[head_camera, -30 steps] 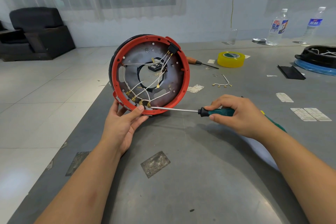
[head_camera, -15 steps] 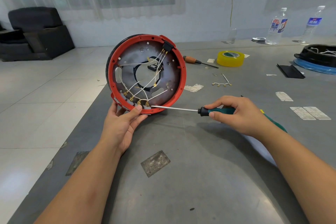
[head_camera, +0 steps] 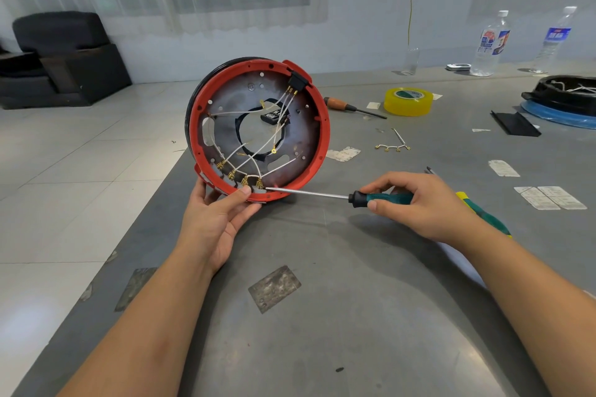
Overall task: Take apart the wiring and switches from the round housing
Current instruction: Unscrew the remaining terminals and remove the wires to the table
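I saw that the job was hardly begun. The round housing (head_camera: 258, 129) stood on its edge on the table (head_camera: 371, 300), gripped at the bottom by my left hand (head_camera: 219, 219). The white wires (head_camera: 254, 155) and the black switch (head_camera: 296, 79) were on it, not yet off. My right hand (head_camera: 419, 203) gripped the screwdriver (head_camera: 380, 197), its tip at the gold clips (head_camera: 240, 177).
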### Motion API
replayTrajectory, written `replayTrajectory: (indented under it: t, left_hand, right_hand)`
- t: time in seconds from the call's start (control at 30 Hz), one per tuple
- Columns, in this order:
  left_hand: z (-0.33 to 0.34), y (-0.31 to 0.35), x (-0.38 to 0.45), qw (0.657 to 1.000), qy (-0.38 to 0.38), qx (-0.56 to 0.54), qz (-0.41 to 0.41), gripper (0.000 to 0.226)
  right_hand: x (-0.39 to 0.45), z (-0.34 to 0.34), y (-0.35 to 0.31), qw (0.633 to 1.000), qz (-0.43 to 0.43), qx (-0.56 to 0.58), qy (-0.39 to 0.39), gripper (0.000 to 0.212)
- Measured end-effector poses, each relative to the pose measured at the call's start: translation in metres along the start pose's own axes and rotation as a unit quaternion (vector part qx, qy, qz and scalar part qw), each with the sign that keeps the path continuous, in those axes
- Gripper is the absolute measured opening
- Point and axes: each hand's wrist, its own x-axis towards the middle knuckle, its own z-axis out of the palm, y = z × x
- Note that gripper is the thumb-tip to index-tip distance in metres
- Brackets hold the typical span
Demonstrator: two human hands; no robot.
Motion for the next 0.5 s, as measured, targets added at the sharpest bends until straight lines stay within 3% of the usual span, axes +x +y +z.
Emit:
replayTrajectory:
  t: [0.13,0.37,0.5]
  left_hand:
    - [0.0007,0.0003,-0.0013,1.0,-0.013,0.002,0.004,0.069]
    - [0.0047,0.0008,-0.0018,1.0,0.019,-0.012,0.016,0.078]
    - [0.0042,0.0015,-0.0013,0.999,0.033,-0.008,0.014,0.069]
  right_hand:
    - [0.0006,0.0017,-0.0008,1.0,0.012,-0.015,-0.017,0.022]
    - [0.0001,0.0041,-0.0025,0.999,0.005,-0.023,-0.036,0.025]
    - [0.0017,0.0087,-0.0038,0.996,-0.017,-0.064,-0.053,0.031]
